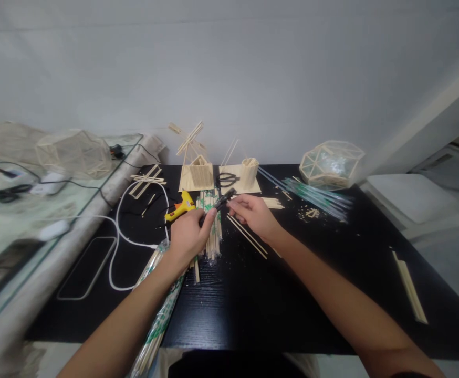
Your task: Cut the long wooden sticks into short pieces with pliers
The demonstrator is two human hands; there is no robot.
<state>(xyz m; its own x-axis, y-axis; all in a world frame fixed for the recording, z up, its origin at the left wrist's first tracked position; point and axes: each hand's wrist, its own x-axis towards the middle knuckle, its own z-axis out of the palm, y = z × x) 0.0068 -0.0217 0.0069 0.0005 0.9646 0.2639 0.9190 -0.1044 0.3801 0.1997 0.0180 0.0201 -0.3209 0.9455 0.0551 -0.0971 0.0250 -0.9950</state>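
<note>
Over the middle of the black table, my left hand (pixel 190 231) is closed around a dark hand tool (pixel 225 198); blur hides its exact kind. My right hand (pixel 255 212) is pinched beside the tool's far end, and whatever its fingertips hold is too small to make out. Packaged wooden sticks (pixel 212 244) lie below the left hand, with a yellow glue gun (pixel 180 206) just left of it. Several loose thin sticks (pixel 249 237) rest on the table under the right hand. Black-handled scissors (pixel 227 180) lie beyond both hands.
At the back stand a stick-built windmill model (pixel 201 175) and a round stick cup (pixel 249 170). A faceted stick frame (pixel 332 164) and plastic-wrapped sticks (pixel 320 197) are right. A phone (pixel 87 269) and white cable (pixel 118 226) lie left. More sticks (pixel 409 287) lie near the right edge.
</note>
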